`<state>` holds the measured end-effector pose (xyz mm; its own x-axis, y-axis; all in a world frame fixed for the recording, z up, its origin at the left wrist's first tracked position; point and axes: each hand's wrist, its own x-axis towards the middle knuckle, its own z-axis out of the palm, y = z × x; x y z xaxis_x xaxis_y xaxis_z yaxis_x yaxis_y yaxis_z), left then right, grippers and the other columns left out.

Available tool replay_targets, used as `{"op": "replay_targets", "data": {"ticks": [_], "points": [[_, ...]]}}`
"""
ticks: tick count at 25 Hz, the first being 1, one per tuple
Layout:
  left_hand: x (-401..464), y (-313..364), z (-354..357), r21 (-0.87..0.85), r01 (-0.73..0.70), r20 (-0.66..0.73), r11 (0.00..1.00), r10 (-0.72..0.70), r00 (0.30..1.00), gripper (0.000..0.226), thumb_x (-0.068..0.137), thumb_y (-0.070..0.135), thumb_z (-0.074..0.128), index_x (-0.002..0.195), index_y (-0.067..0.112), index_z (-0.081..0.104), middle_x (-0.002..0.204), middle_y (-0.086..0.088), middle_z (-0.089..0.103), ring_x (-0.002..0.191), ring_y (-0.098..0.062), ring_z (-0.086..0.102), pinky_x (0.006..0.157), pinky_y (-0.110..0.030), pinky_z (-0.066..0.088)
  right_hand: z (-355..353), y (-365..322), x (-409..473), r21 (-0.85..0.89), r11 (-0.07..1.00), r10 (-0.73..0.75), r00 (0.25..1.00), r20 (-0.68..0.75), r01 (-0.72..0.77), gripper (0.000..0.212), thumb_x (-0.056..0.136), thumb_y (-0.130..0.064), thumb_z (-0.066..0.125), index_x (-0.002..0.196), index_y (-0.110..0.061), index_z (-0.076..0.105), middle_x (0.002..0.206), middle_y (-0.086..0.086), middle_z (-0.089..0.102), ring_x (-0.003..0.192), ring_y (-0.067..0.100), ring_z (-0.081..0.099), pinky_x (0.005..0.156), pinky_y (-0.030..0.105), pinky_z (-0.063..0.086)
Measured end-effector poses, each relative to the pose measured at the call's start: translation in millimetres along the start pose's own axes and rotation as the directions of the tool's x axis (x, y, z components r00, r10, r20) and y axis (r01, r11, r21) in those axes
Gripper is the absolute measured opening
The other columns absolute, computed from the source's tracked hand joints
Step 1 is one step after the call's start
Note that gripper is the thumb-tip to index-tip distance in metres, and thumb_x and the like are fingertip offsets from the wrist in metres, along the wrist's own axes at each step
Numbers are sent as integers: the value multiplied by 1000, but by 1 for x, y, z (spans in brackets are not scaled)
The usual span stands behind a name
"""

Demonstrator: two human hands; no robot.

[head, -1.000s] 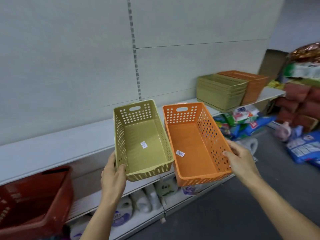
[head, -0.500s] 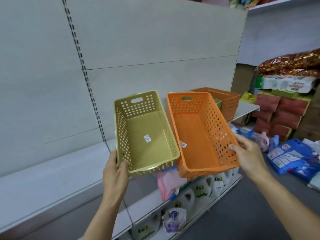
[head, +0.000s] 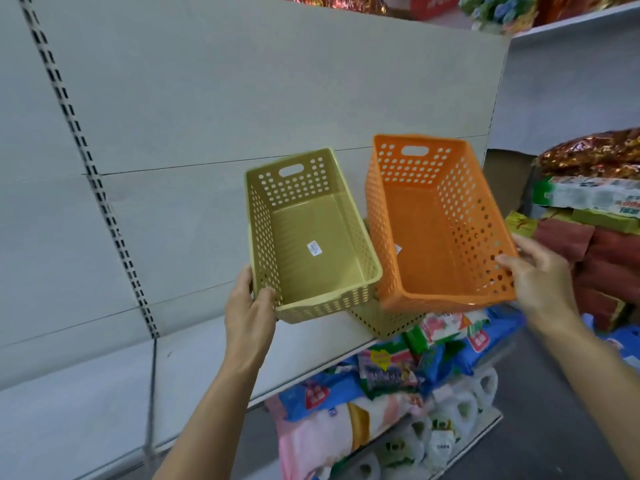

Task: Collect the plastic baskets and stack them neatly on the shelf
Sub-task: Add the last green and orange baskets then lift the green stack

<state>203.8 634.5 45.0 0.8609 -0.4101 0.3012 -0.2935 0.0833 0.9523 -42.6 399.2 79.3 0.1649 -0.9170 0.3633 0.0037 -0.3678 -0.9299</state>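
My left hand (head: 250,308) grips the near left corner of an olive-green perforated basket (head: 304,244), held in the air above the white shelf (head: 104,393). My right hand (head: 540,278) holds the near right corner of an orange perforated basket (head: 433,233), tilted with its open side toward me. Both baskets are empty except for a small white sticker on each floor. Below and between them, the corner of the olive-green basket stack (head: 384,320) standing on the shelf shows; the rest of that stack is hidden behind the two held baskets.
The shelf's grey back panel has a slotted upright (head: 86,174) at left. Below the shelf lie colourful packets (head: 388,372) and white bottles (head: 446,438). Red and green packaged goods (head: 595,244) are piled at right. Grey floor (head: 540,427) runs along the aisle.
I have moved right along the shelf with both baskets and raised them. The stacks on the shelf, seen far right earlier, are now directly behind and under the held baskets.
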Motion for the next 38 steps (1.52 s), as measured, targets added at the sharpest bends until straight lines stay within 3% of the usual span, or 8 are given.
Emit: {"op": "replay_targets", "data": {"ticks": [8, 16, 20, 24, 27, 30, 35, 38], "points": [[32, 28, 191, 17, -60, -196, 998, 62, 979, 44, 78, 8, 38, 110, 29, 60, 99, -4, 69, 95, -35, 66, 84, -60, 55, -71, 42, 160, 79, 996, -55, 998, 37, 52, 41, 90, -7, 52, 128, -22, 60, 98, 1, 66, 75, 13, 65, 69, 28, 50], [43, -3, 242, 364, 244, -215, 899, -174, 961, 45, 91, 19, 39, 135, 24, 40, 129, -9, 63, 112, -30, 61, 99, -54, 48, -83, 75, 241, 200, 980, -39, 993, 108, 17, 39, 90, -9, 51, 121, -30, 61, 90, -14, 65, 79, 5, 63, 66, 27, 51], [36, 1, 249, 745, -3, -134, 667, 154, 979, 56, 101, 38, 37, 153, 19, 30, 156, -8, 37, 143, -30, 34, 118, -52, 23, -50, 84, 264, 180, 981, -89, 989, 121, 67, 35, 88, -11, 50, 115, -26, 65, 88, -9, 66, 78, 9, 64, 68, 30, 53], [23, -8, 258, 828, -229, 248, 512, 33, 968, 52, 96, 61, 35, 135, 34, 55, 136, 12, 58, 137, -15, 41, 122, -54, 3, -8, 105, 291, 7, 995, -103, 980, 172, 103, 39, 82, -28, 47, 118, -31, 61, 104, -1, 69, 90, 24, 66, 81, 47, 55], [24, -15, 249, 856, -232, 227, 462, 68, 972, 33, 99, 50, 42, 105, 32, 68, 93, 15, 66, 104, -12, 56, 116, -51, 25, 12, 123, 316, -232, 970, 9, 941, 337, 73, 49, 82, -26, 48, 130, -36, 52, 109, -1, 66, 85, 29, 66, 80, 52, 55], [24, -19, 240, 871, -253, 214, 422, 138, 967, 36, 98, 51, 39, 101, 32, 69, 88, 16, 67, 96, -10, 57, 115, -46, 27, 21, 143, 332, -367, 928, 110, 904, 414, 55, 60, 77, -17, 43, 133, -38, 49, 111, 11, 68, 85, 36, 66, 78, 51, 55], [23, -25, 239, 844, -277, 215, 460, 182, 959, 41, 96, 56, 38, 110, 34, 70, 101, 16, 71, 100, -8, 55, 107, -45, 38, 21, 158, 306, -549, 813, 179, 811, 556, 197, 37, 93, -20, 45, 123, -9, 62, 135, 19, 55, 123, 37, 49, 102, 47, 41], [12, -36, 238, 660, -187, 9, 728, 241, 970, 54, 95, 60, 42, 139, 31, 53, 132, 12, 55, 125, -5, 42, 109, -34, 35, 12, 144, 251, -383, 789, -295, 843, 450, 481, 37, 97, -25, 43, 130, -13, 55, 140, 12, 48, 131, 27, 41, 104, 45, 38]]}}
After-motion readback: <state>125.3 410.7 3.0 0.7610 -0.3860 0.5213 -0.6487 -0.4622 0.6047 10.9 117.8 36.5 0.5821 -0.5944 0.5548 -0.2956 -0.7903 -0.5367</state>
